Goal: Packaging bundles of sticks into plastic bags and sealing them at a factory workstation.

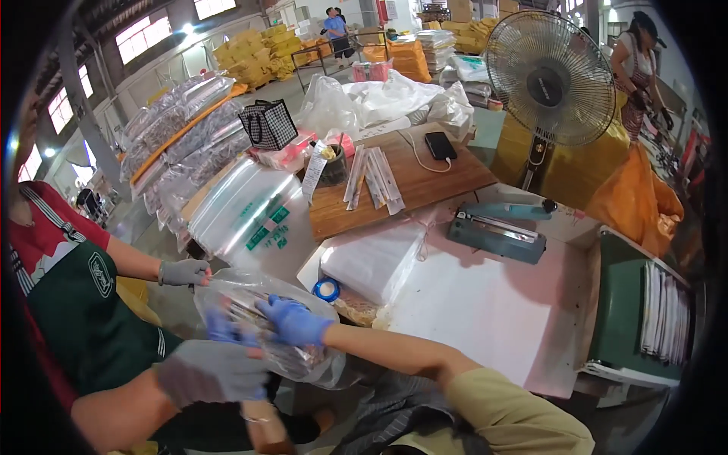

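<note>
A clear plastic bag [334, 369] with thin packets [254, 307] inside hangs low at the left, its mouth spread wide. My right hand [294, 320], in a blue glove, reaches into the bag's mouth over the packets, fingers outstretched. Beside it, my left hand [227, 326], also blue-gloved, is smeared by motion and partly hidden behind a co-worker's grey-gloved hand [216, 371]. That co-worker's other grey-gloved hand [184, 272] is at the bag's far left rim. Whether my left fingers grip anything is hidden by the blur.
On the white worktable [485, 318] are a bag sealer [497, 235], a stack of clear bags [375, 258] and blue tape [326, 289]. A wooden board [409, 182] behind bears a phone [440, 145] and long packets [373, 178]. A fan [551, 87] stands beyond; a green bin [629, 303] is at right.
</note>
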The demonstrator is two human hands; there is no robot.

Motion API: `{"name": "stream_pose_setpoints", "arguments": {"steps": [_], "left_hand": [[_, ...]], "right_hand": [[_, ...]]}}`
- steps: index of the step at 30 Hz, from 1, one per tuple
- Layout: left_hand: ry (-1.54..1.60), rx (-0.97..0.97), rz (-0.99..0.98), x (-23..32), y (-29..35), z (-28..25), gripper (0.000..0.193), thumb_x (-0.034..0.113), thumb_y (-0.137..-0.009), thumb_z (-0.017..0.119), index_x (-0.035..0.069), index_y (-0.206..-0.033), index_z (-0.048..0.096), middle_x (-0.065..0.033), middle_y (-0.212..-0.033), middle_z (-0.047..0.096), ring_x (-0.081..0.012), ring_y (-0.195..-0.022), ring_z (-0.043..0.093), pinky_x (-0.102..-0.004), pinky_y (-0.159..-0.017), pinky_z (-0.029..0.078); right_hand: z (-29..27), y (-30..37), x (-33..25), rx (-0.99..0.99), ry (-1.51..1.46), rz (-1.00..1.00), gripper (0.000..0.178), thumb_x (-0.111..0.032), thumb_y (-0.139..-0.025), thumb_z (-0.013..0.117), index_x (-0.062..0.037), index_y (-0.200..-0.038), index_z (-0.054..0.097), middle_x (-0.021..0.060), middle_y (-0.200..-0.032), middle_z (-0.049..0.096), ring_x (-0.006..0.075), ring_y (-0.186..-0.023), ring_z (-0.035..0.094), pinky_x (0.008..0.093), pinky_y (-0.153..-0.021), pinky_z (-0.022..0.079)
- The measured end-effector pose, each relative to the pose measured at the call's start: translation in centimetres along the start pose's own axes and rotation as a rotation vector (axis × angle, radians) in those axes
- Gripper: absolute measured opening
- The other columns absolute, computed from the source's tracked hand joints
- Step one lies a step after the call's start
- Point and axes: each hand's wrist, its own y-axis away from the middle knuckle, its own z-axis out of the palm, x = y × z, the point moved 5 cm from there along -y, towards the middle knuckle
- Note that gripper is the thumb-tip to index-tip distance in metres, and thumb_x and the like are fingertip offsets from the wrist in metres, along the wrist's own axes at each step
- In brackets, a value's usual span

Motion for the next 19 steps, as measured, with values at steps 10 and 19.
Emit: {"name": "stream_pose_setpoints", "arguments": {"steps": [10, 19], "left_hand": [[1.154, 1.36, -0.647, 4.0, -39.9, -3.0, 0.037, 0.012, -0.073, 0.058, 0.005, -0.109, 0.055, -0.0169, -0.12, 0.049, -0.0328, -0.114, 0.043, -0.0394, -0.098, 0.033], [1.195, 0.638, -1.042, -12.3, -43.1, 10.5, 0.039, 0.024, -0.068, 0.066, 0.01, -0.104, 0.058, -0.0169, -0.106, 0.053, -0.0324, -0.097, 0.05, -0.0392, -0.089, 0.039]], "right_hand": [[-6.4, 43.8, 13.8, 0.887, 0.432, 0.976, 0.026, -0.006, -0.068, 0.059, -0.001, -0.094, 0.055, 0.0191, -0.1, 0.052, 0.0356, -0.094, 0.049, 0.0405, -0.08, 0.042], [-4.4, 54.4, 7.3, 1.056, 1.041, 1.153, 0.019, -0.007, -0.07, 0.056, -0.0058, -0.089, 0.052, 0.017, -0.091, 0.054, 0.0338, -0.09, 0.05, 0.0464, -0.082, 0.039]]}}
